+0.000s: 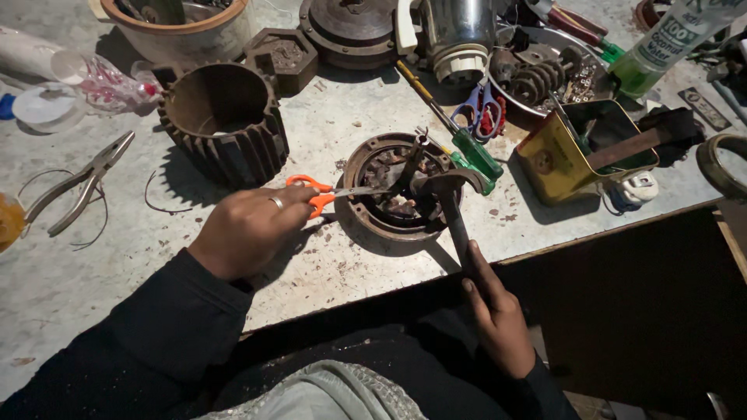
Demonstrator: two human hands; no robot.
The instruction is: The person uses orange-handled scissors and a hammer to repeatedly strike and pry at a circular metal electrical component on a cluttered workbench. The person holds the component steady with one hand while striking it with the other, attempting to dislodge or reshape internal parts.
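Note:
My left hand (247, 229), with a ring on one finger, grips orange-handled scissors (336, 191). Their blades point right into a round rusty motor part (401, 187) on the bench. My right hand (498, 315) holds the handle of a claw hammer (450, 193). The hammer's dark head rests on the right side of that round part, close to the scissor tips. A metal piece stands upright inside the round part between the two tools.
A finned motor housing (224, 120) stands to the left. Pliers (82, 183), a green-handled screwdriver (459, 136), blue-red scissors (484, 109), a yellow tin (564, 152), a tray of gears (541, 70) and a green bottle (657, 47) crowd the bench (109, 264). The bench's front edge runs beside my right wrist.

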